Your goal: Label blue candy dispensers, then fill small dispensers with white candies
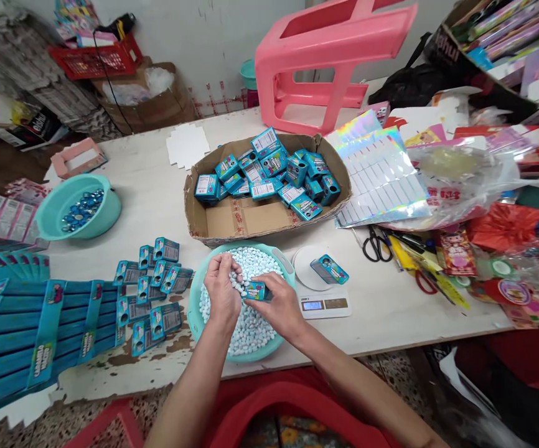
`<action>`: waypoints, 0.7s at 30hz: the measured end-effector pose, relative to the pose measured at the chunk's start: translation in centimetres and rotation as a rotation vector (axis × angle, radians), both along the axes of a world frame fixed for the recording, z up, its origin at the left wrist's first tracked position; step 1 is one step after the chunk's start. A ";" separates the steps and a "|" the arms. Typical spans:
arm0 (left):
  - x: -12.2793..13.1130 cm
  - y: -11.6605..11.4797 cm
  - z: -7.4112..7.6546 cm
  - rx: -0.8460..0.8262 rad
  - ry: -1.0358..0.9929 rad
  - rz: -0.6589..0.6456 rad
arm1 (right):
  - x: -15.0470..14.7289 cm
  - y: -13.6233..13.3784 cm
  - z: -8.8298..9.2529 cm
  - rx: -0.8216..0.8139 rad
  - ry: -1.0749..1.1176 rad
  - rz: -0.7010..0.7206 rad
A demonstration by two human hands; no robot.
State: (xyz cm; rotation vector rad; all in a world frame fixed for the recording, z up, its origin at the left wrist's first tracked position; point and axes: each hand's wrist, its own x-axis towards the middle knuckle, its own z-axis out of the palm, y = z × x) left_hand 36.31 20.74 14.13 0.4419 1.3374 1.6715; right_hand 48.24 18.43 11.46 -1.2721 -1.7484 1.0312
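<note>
Over a turquoise basin (195, 314) full of pale blue candies (251, 336), my right hand (279, 305) grips a small blue candy box (254, 290) by its sides. My left hand (223, 286) is curled closed beside that box, with a few pale candies showing at its fingers. Just right of the basin, another blue box (330, 269) lies tilted on the round plate of a white digital scale (314, 305). Several similar small boxes (164, 267) stand on the table left of the basin.
Behind the basin sits a cardboard tray (223, 221) with several blue boxes. Flat blue cartons (45, 330) are stacked at left, near a turquoise bowl (106, 211) of shiny blue pieces. Scissors (376, 246) and holographic sheets (381, 180) lie right, below a pink stool (269, 62).
</note>
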 end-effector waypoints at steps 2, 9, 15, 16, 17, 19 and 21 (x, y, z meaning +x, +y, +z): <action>-0.9 0.4 0.2 -0.022 -0.071 -0.026 | 0.6 0.0 0.2 -0.016 0.028 -0.002; -3.8 0.4 -3.7 -0.370 -0.193 -0.232 | 3.0 0.0 0.6 -0.027 0.091 -0.056; -3.7 -0.8 -7.0 -0.465 -0.206 -0.299 | 3.3 0.4 0.6 -0.018 0.001 -0.050; -3.8 -0.9 -7.0 -0.478 -0.253 -0.290 | 3.2 0.5 0.5 -0.021 -0.027 -0.046; -3.8 -0.9 -6.9 -0.490 -0.309 -0.278 | 3.2 0.7 0.4 -0.031 -0.058 -0.038; -4.0 -0.9 -6.7 -0.491 -0.402 -0.272 | 3.3 1.0 0.1 -0.062 -0.114 -0.017; -4.1 -0.9 -6.6 -0.451 -0.372 -0.255 | 3.5 1.2 -0.3 -0.100 -0.141 -0.008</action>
